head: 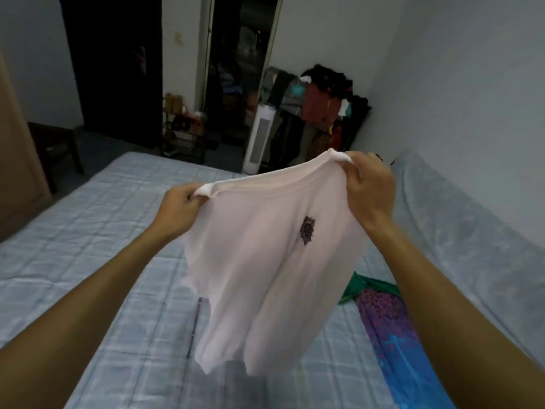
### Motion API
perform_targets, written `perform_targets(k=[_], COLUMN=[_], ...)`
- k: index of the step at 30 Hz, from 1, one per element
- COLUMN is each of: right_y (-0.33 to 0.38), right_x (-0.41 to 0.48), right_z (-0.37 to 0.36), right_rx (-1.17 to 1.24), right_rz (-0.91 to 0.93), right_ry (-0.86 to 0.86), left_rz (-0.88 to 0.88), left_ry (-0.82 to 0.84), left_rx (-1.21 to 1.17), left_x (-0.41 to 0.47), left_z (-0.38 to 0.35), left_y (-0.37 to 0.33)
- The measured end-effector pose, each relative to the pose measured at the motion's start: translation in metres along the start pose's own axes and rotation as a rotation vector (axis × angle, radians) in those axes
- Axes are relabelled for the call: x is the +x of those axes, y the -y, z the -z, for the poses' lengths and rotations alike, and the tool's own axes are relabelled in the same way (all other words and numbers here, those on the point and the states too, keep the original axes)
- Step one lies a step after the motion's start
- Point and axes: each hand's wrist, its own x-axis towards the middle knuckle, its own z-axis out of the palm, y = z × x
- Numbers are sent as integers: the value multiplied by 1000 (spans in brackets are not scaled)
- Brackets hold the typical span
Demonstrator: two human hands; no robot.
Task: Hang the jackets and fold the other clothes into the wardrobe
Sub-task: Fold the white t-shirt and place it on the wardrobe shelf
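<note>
- Hem of the pale pink shirt (265,276) hangs nearest the camera, loose and apparently clear of the quilted bed (103,231) beneath it; a small dark motif (307,230) sits on the chest
- To its right, a purple-and-blue patterned garment (389,335) lies on the bed with a green piece (362,286) at its far end (both look like they await sorting too)
- The left hand (180,206) pinches one shoulder of the shirt, fingers curled round a bunch of fabric; the right hand (368,190) pinches the other shoulder, a little higher and farther out
- The shirt therefore hangs below and between the two hands, its neckline stretched from one grip to the other and tilted up toward the right
- Step in hand, as I judge it: the shirt is held up and spread by the shoulders, ready for folding rather than hanging, since it is no jacket
- The next move probably calls for lowering it flat onto the bed left of the patterned garment, with the shoulders level so the cloth lands smooth, then folding the sides in
- Beyond the foot of the bed stand a white tower appliance (261,137) and a laden clothes rack (327,107) by the wall; whether the wardrobe is in view I cannot tell
</note>
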Motion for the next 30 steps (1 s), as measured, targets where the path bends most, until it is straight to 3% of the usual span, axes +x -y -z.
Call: perform_targets(k=[7, 11, 13, 17, 24, 27, 30], right_y=[-5, 3, 7, 31, 112, 143, 171], right_x=[-13, -21, -35, -62, -64, -65, -69], right_z=[58, 74, 85, 105, 144, 162, 176], right_rx=[142, 220, 229, 244, 129, 96, 72], right_rz=[-20, -65, -94, -67, 17, 14, 9], right_ry=[-65, -107, -115, -63, -79, -85, -105], left_rz=[-281, -235, -233, -276, -252, -198, -267], left_ry=[-94, -418, -473, -349, 90, 160, 121], left_rx=[280, 211, 220, 271, 167, 88, 61], left_x=[-38, -63, -78, -116, -211, -263, -303], left_z=[76, 109, 129, 139, 46, 12, -17], left_y=[-87, -119, -136, -156, -157, -168, -173])
